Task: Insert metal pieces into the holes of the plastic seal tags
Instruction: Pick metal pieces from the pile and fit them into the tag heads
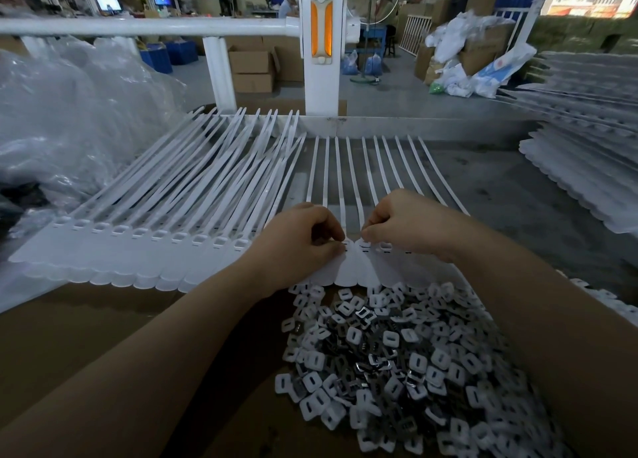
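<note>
A grey worktable (500, 195) fills the view, and across it lie white plastic seal tags (193, 250) in joined strips, flat tag ends toward the person, long thin tails fanning away toward a white railing (145, 27). The strip on the left overlaps in layers and each tag shows a small rectangular hole near its head; the strip in the middle lies single, its tails well apart from each other. More tag strips (580, 167) are stacked at the right edge, and a heap of clear plastic bags (69, 112) sits at the left.

Both bare forearms reach forward from the bottom corners and meet at the middle strip. The left hand (300, 247) is knuckles-up with fingers curled, thumb and fingertips pinched together right at a tag head. The right hand (404, 226) mirrors it just beside — fingers curled, tips pressed down on the neighbouring tag head. What the fingertips hold is too small to tell.

Beneath the forearms lies brown cardboard (86, 336), and on it, under the right arm, a loose pile of metal pieces (397, 350) — small squarish white-faced clips with a slot, some showing shiny metal.
</note>
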Demonstrator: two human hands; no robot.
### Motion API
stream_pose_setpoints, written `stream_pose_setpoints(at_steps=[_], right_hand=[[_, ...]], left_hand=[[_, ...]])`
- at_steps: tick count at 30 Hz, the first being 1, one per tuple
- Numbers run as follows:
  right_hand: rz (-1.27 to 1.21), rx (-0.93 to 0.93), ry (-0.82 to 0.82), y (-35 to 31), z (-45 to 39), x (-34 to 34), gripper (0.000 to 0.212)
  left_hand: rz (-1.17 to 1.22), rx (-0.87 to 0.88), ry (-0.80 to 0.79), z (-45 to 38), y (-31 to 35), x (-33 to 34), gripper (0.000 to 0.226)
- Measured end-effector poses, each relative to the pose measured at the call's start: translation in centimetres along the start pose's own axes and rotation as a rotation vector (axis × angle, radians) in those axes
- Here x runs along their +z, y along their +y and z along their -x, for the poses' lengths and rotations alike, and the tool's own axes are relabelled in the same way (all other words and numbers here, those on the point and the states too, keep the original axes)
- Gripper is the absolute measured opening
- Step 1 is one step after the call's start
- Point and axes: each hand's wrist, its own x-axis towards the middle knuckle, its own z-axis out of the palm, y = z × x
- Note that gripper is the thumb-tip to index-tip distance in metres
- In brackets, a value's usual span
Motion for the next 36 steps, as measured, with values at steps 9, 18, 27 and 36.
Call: stream_pose_setpoints(at_steps=[9, 18, 27, 36], right_hand=[[-0.009, 0.04, -0.034, -0.1, -0.1, -0.3, 0.02], [0.004, 0.031, -0.045, -0.4, -0.1, -0.1, 0.017], [0.034, 0.07, -0.044, -0.2, -0.1, 0.0, 0.013], [-0.138, 0.168, 0.021, 0.4, -0.7, -0.2, 0.02]], left_hand=[[-0.008, -0.001, -0.014, 0.0, 0.2, -0.1, 0.013], [-0.018, 0.007, -0.03, -0.2, 0.2, -0.2, 0.018], [-0.022, 0.061, -0.041, 0.1, 0.4, -0.2, 0.013], [-0.394, 0.247, -0.131, 0.3, 1.1, -0.3, 0.036]])
